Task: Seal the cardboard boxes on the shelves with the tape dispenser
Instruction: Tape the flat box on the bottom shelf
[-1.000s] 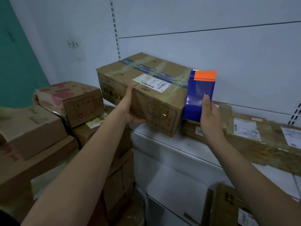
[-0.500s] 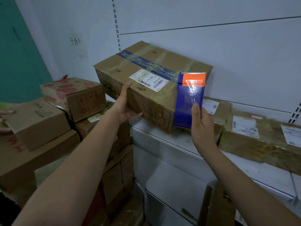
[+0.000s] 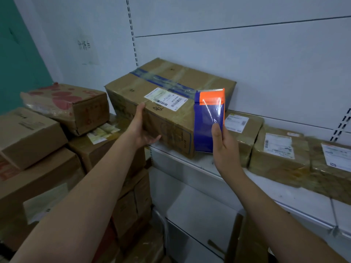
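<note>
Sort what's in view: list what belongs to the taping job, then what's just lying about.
In the job:
large box
tape dispenser
left hand, holding the box
right hand, gripping the dispenser

Lying about:
red-patterned box
labelled parcels along the shelf

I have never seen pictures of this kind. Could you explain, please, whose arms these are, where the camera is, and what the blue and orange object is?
There is no machine here. The two bare arms belong to a person who wears one camera on the head, so you look forward and down at their hands. The left hand grips the near corner of a big cardboard box that stands on a white shelf. The right hand holds the blue and orange tape dispenser against the right end of that box, with its fingers curled round it. Smaller parcels with white labels lie further right on the shelf. More boxes are stacked at the left.
</note>
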Action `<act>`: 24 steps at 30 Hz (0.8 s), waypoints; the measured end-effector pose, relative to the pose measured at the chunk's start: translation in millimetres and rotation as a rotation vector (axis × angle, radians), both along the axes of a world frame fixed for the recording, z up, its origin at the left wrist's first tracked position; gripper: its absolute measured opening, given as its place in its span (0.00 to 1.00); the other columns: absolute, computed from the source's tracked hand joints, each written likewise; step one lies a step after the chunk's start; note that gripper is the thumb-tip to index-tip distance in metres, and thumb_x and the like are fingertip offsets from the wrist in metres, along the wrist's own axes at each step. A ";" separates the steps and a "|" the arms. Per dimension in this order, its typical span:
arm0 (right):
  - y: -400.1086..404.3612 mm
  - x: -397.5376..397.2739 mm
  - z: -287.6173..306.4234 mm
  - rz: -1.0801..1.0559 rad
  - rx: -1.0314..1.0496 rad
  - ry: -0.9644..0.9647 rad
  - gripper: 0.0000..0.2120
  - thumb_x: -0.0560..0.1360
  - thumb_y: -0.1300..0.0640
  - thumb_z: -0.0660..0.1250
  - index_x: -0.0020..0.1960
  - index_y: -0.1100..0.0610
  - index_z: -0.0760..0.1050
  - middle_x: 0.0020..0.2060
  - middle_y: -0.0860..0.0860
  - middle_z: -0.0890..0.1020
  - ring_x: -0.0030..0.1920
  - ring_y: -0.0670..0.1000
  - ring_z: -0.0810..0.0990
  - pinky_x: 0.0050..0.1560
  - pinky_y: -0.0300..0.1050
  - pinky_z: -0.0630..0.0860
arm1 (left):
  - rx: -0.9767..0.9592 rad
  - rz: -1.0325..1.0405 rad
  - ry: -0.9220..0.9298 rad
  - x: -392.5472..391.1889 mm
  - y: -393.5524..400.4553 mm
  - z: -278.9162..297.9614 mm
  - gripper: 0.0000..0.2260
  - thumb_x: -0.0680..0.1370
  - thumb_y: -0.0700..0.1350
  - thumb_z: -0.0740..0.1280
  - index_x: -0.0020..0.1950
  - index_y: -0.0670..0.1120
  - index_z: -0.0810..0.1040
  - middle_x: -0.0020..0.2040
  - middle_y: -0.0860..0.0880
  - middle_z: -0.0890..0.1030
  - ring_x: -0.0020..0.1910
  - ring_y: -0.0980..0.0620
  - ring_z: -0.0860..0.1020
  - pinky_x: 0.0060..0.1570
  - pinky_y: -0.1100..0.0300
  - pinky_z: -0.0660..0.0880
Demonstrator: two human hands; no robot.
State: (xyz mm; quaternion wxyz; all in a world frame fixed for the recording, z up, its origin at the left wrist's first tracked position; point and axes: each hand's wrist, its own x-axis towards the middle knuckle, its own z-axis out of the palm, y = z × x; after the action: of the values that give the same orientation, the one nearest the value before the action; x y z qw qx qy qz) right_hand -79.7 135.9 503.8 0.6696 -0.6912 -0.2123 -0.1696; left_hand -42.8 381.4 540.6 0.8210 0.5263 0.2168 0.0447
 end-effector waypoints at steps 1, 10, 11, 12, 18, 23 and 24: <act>-0.8 -0.5 -2.8 0.002 0.006 0.012 0.20 0.78 0.43 0.54 0.52 0.60 0.71 0.36 0.45 0.76 0.32 0.38 0.74 0.31 0.28 0.67 | 0.003 -0.001 0.026 -0.4 -2.3 -2.0 0.31 0.72 0.71 0.66 0.63 0.49 0.69 0.57 0.42 0.77 0.59 0.38 0.76 0.63 0.42 0.75; 3.6 5.6 -7.6 0.008 0.023 0.078 0.19 0.82 0.47 0.55 0.53 0.62 0.74 0.37 0.47 0.78 0.33 0.38 0.75 0.33 0.29 0.69 | 0.120 -0.026 0.172 6.0 -31.5 0.5 0.35 0.72 0.67 0.70 0.68 0.46 0.65 0.54 0.42 0.76 0.52 0.38 0.76 0.60 0.36 0.74; 4.4 7.7 -8.8 0.001 0.034 0.101 0.18 0.82 0.48 0.54 0.53 0.63 0.74 0.37 0.48 0.78 0.33 0.38 0.75 0.33 0.29 0.70 | 0.139 -0.053 0.192 6.8 -39.0 -2.0 0.33 0.73 0.67 0.69 0.67 0.46 0.66 0.52 0.43 0.77 0.50 0.39 0.76 0.58 0.36 0.74; 4.8 9.7 -10.5 -0.009 0.043 0.125 0.18 0.83 0.49 0.54 0.52 0.63 0.74 0.37 0.48 0.79 0.33 0.38 0.75 0.33 0.30 0.70 | 0.155 -0.068 0.212 9.1 -45.0 -6.2 0.33 0.73 0.67 0.69 0.68 0.46 0.67 0.52 0.42 0.78 0.48 0.40 0.77 0.54 0.38 0.75; -6.6 23.2 -18.8 -0.081 0.081 0.233 0.22 0.82 0.43 0.54 0.53 0.60 0.76 0.42 0.51 0.82 0.40 0.46 0.79 0.41 0.39 0.74 | 0.171 0.012 0.231 33.8 -40.8 -51.7 0.67 0.48 0.70 0.76 0.81 0.58 0.47 0.74 0.42 0.68 0.61 0.34 0.75 0.34 0.34 0.77; -20.7 22.5 -15.2 -0.041 0.081 0.243 0.24 0.76 0.38 0.55 0.49 0.57 0.76 0.39 0.48 0.81 0.38 0.42 0.79 0.39 0.34 0.74 | 0.474 0.239 0.125 -1.6 -76.4 -36.0 0.56 0.66 0.69 0.69 0.81 0.54 0.37 0.81 0.44 0.55 0.77 0.38 0.59 0.71 0.39 0.66; -25.0 21.8 -14.0 -0.026 0.093 0.247 0.22 0.78 0.39 0.55 0.48 0.56 0.76 0.38 0.48 0.81 0.38 0.42 0.79 0.38 0.33 0.74 | 0.603 0.301 0.033 -15.3 -89.6 -37.1 0.48 0.74 0.63 0.68 0.82 0.52 0.40 0.81 0.44 0.52 0.79 0.40 0.56 0.74 0.44 0.61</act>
State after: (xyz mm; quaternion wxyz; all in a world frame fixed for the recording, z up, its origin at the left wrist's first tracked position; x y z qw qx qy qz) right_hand -57.9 110.9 489.7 0.7197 -0.6778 -0.1110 -0.1015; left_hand -58.1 291.8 503.5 0.6090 0.7080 0.2823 0.2193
